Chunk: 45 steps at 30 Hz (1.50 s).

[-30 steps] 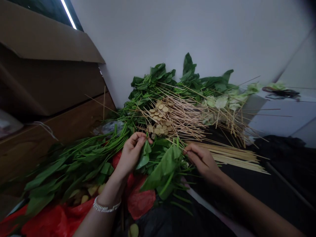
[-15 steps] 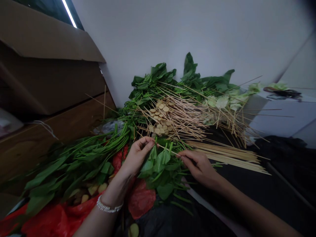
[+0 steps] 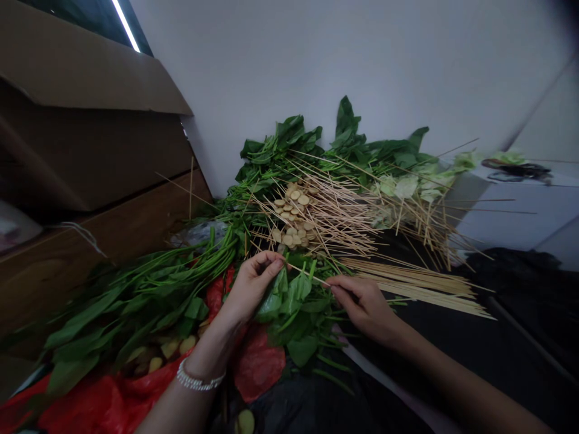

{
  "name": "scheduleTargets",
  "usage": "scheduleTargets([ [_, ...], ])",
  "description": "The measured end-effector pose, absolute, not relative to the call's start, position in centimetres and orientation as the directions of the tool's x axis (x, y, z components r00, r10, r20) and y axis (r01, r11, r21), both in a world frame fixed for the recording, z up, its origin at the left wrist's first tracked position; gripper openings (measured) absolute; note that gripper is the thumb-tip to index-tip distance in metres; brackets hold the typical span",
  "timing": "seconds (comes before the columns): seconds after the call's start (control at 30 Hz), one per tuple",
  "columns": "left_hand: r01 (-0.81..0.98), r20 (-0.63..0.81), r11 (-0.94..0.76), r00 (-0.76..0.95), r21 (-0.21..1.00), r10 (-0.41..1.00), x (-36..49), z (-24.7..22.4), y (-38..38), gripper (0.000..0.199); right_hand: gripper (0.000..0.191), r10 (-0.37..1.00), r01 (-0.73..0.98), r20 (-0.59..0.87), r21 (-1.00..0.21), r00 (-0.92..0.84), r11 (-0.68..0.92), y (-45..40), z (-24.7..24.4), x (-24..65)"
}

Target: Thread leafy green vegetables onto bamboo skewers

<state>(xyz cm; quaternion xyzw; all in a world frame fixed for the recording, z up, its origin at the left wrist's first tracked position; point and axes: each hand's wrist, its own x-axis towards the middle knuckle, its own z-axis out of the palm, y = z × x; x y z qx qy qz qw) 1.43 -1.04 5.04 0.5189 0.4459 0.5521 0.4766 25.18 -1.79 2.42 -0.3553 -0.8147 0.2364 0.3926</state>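
Note:
A thin bamboo skewer (image 3: 307, 273) stretches between my two hands, sloping down to the right. My right hand (image 3: 367, 306) pinches its right end between thumb and fingers. At its other end, my left hand (image 3: 254, 283) is closed, thumb against forefinger, on a leafy green (image 3: 281, 281); the fingers hide exactly where the skewer tip sits. More green leaves (image 3: 299, 290) with cut stems hang along the skewer, over a loose pile of greens (image 3: 303, 349) below. A beaded bracelet (image 3: 199, 380) circles my left wrist.
Skewered round slices (image 3: 294, 208) lie behind my hands. Bare skewers (image 3: 420, 283) are at right, pale leaves (image 3: 407, 187) beyond. Long-stemmed greens (image 3: 136, 301) and a red plastic bag (image 3: 104, 404) lie left. A cardboard box (image 3: 90, 144) stands at back left, against a wall (image 3: 325, 54).

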Motion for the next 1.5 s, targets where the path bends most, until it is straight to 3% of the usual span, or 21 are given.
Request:
scheduleTargets([
  [0.4, 0.068, 0.204, -0.201, -0.037, 0.977, 0.978, 1.4, 4.9, -0.9, 0.026, 0.023, 0.767, 0.391, 0.460, -0.671, -0.447, 0.630, -1.9, 2.3, 24.9],
  [0.6, 0.061, 0.155, -0.152, -0.051, 0.987, 0.987, 1.7, 4.9, -1.1, 0.027, 0.024, 0.773, 0.411, 0.463, -0.662, -0.434, 0.627, -2.0, 2.0, 24.7],
  [0.87, 0.091, 0.194, -0.192, -0.017, 0.977, 0.981, 2.8, 4.7, -1.3, 0.024, 0.024, 0.766, 0.407, 0.482, -0.655, -0.424, 0.637, -2.1, 1.8, 24.4],
  [1.03, 0.086, 0.178, -0.181, 0.049, 0.980, 0.983, 2.8, 4.7, -1.2, 0.027, 0.023, 0.755, 0.378, 0.472, -0.666, -0.455, 0.643, -2.1, 2.2, 24.4],
  [1.17, 0.027, 0.249, -0.248, -0.013, 0.968, 0.968, 1.5, 5.4, -0.9, 0.038, 0.020, 0.809, 0.370, 0.441, -0.729, -0.388, 0.575, -1.3, 3.3, 26.2],
  [1.3, 0.091, 0.256, -0.246, -0.115, 0.965, 0.960, 0.1, 5.4, -0.3, 0.035, 0.021, 0.905, 0.172, 0.382, -0.894, -0.189, 0.413, 0.5, 3.9, 29.3],
  [1.4, 0.280, 0.248, -0.230, -0.033, 0.932, 0.968, -0.2, 4.9, -0.2, 0.026, 0.019, 0.938, -0.031, 0.330, -0.944, -0.101, 0.329, 1.8, 3.9, 30.6],
  [1.5, 0.495, 0.337, -0.341, 0.100, 0.799, 0.936, -0.1, 4.4, -0.2, 0.015, 0.018, 0.947, -0.112, 0.313, -0.946, -0.073, 0.304, 2.2, 3.8, 30.8],
])
